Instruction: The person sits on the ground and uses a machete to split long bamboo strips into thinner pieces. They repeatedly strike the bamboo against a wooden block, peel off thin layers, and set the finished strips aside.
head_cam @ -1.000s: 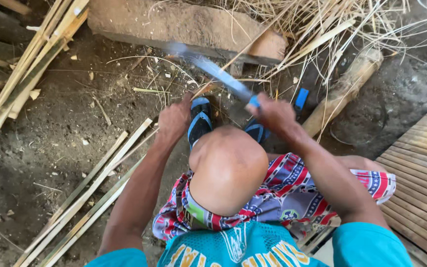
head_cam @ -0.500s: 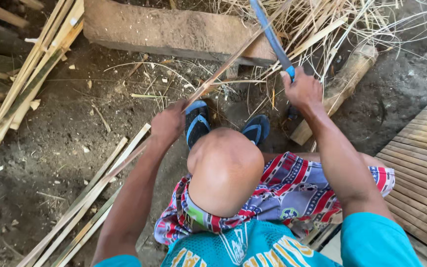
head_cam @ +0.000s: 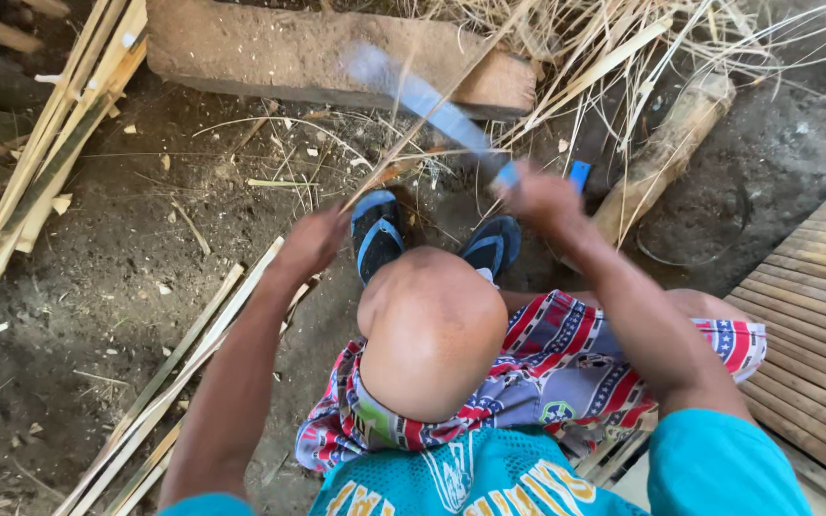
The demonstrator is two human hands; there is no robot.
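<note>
My left hand (head_cam: 313, 244) grips the lower end of a thin bamboo strip (head_cam: 486, 53) that slants up and to the right across the dirt. My right hand (head_cam: 542, 196) is closed on the blue handle of a long knife (head_cam: 423, 100). Its blade is motion-blurred and points up-left, crossing the strip just above my feet. Both hands are in front of my bent knee (head_cam: 432, 325). My feet in blue sandals (head_cam: 375, 234) rest on the ground between the hands.
A rough wooden block (head_cam: 270, 53) lies across the top. A short log (head_cam: 666, 153) leans at the right amid dry shavings. Split bamboo slats are piled at the left (head_cam: 40, 153) and lie beside my left arm (head_cam: 174, 373). A slatted bamboo platform (head_cam: 815, 315) is at the right.
Half a second ago my right hand held the knife raised, blade pointing up. Now the blade has swung down and to the left onto the strip. My left hand stays in place.
</note>
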